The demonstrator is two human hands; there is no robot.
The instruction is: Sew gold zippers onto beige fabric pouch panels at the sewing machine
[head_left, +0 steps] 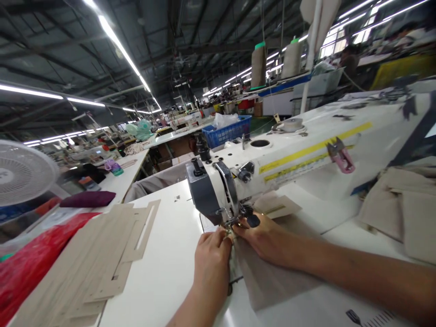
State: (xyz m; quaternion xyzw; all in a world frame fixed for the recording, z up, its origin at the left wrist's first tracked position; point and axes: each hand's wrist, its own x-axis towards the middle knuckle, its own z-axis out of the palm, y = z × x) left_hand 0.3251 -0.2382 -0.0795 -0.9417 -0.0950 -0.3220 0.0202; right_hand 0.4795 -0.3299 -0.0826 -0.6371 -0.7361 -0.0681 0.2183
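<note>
Left hand (211, 259), right hand (267, 236): at beige cloth (269, 286), beneath sewing machine (296, 156) head; grip unclear. Pink-handled snips (343, 161): on its side.

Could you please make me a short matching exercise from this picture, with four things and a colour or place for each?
1. Left hand
2. Crate
3. Fan
4. Snips

A. At the picture's left edge
B. Against the side of the sewing machine
C. Fingertips near the right hand
D. Blue

Pairs: 1-C, 2-D, 3-A, 4-B.
</note>
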